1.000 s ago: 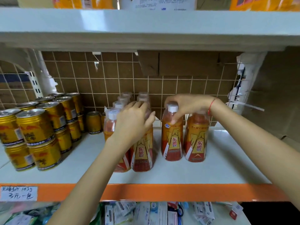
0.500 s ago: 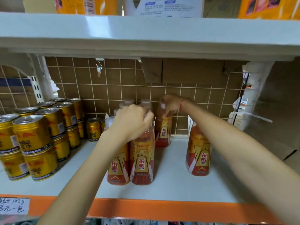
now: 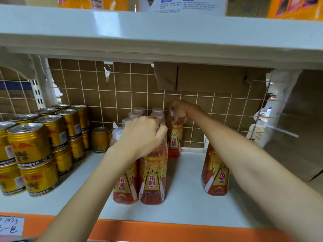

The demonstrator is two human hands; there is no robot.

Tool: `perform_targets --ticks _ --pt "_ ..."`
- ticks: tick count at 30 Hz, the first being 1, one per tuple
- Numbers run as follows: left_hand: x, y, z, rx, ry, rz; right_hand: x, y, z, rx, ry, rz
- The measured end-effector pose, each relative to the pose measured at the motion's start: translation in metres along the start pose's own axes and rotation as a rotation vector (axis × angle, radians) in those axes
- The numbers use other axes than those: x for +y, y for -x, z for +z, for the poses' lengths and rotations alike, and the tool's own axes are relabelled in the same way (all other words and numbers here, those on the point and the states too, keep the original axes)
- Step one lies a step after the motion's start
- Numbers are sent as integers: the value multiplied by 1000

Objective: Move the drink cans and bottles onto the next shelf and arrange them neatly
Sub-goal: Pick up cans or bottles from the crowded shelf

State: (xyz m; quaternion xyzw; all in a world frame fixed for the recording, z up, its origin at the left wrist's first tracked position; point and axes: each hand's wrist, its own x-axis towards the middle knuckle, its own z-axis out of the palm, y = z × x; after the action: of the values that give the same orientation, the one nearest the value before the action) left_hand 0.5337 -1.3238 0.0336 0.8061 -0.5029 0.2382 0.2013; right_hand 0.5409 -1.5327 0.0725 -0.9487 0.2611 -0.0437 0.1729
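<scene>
While both hands (image 3: 143, 135) grip, bottles (image 3: 153, 179) beneath.

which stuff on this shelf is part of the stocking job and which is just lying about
Part of the job:
- bottle at the back, held at its top by the right hand
- front bottles, gripped at the top by the left hand
- lone bottle on the right
- stacked gold cans

Just lying about:
- handwritten price tag
- wire grid back panel
- packages on the upper shelf

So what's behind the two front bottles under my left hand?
More bottles run back toward the wire grid, only their caps showing. The left hand covers the front bottles' caps, so the count is unclear.
</scene>
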Motion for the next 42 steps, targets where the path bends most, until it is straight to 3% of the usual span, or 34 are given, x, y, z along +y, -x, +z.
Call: perform_targets --ticks 14,20,25,31,35,37,42 --pt "-3 -1 5 31 13 18 8 -9 11 126 118 -86" --pt "-4 0 4 26 15 20 13 -2 2 99 204 -124" --pt "-1 0 0 -26 18 6 31 68 -27 166 -53 -134" --pt "2 4 -3 3 62 7 90 168 20 612 -501 181" --pt "6 3 -7 6 40 1 108 193 76 428 -826 196" --pt "10 2 -7 18 33 -9 112 193 105 380 -801 148" --pt "15 7 3 23 64 15 115 182 135 487 -667 171"
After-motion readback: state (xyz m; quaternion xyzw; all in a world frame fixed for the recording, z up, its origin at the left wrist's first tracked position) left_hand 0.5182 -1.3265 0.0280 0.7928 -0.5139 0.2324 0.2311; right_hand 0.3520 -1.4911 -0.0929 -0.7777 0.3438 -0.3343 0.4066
